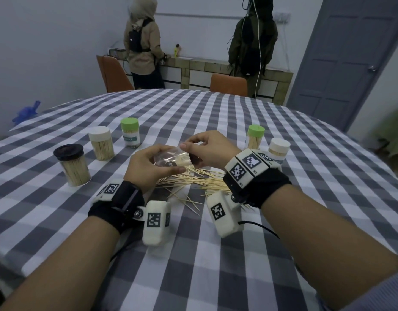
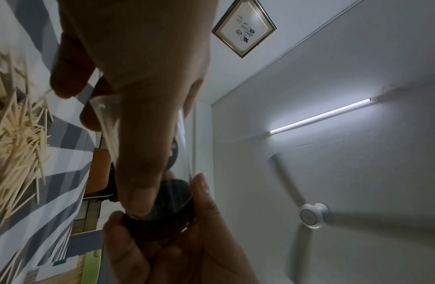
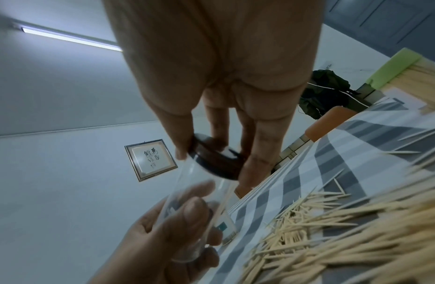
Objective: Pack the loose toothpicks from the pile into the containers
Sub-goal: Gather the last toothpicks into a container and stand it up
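Note:
A pile of loose toothpicks lies on the checked tablecloth under my hands. My left hand grips a clear container, held on its side above the pile with a few toothpicks inside. My right hand grips the black lid at the container's right end. In the left wrist view the black lid sits between the right hand's fingers, with the toothpick pile at the left. In the right wrist view the clear container runs from the lid down into my left hand, beside the toothpick pile.
Filled containers stand on the round table: a black-lidded one, a white-lidded one and a green-lidded one at the left, another green-lidded one and a white-lidded one at the right. Two people stand at a far counter behind orange chairs.

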